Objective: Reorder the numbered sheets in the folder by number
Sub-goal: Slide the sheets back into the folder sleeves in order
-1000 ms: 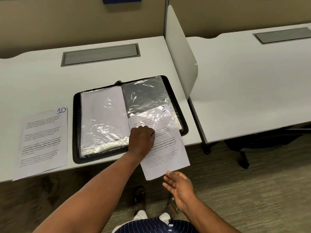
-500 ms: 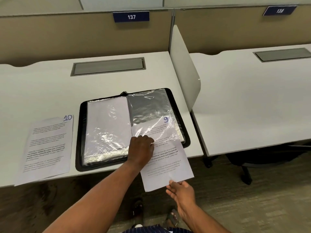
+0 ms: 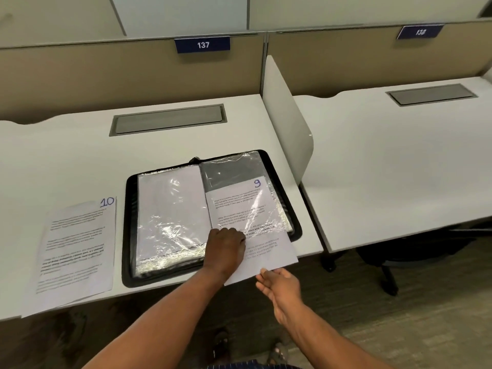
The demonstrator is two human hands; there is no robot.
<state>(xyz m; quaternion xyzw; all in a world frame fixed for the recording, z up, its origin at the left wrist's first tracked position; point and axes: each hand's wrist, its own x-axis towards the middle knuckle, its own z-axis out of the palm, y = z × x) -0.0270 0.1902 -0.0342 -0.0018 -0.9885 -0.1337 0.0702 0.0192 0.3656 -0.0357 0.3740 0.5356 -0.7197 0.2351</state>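
Faced a wide white desk (image 3: 66, 155), with a second white desk (image 3: 386, 169) to the right of it and a beige partition wall (image 3: 106, 75) behind both. Saw a white divider panel (image 3: 285, 123) standing upright between the two desks.

Found the black folder (image 3: 129, 230) lying open and flat on the first desk, near its front edge and close to the divider panel. Noticed a blank white page (image 3: 170, 209) under shiny plastic on its left half, and a clear plastic sleeve (image 3: 234, 169) on its right half.

Found the sheet marked 10 (image 3: 77, 246) flat on the desk, text side up, just left of the folder and not touching it. Found the sheet marked 9 (image 3: 239, 206) only partly inside the sleeve: upper part under the plastic, lower part sticking out past the folder and over the front edge of the desk.

Had the left hand (image 3: 226, 249) knuckles up at the bottom of the sleeve, where the sheet marked 9 entered, with the fingers bent down; could not tell whether pinching the plastic or only pressing on it. Had the right hand (image 3: 279, 286) spread loose, palm turned upward, fingers straight, the tips touching the near edge of the sheet marked 9.

Saw a grey cable hatch (image 3: 167, 119) set into the desk behind the folder. Read 137 on a small blue label (image 3: 203, 45) on the partition wall.
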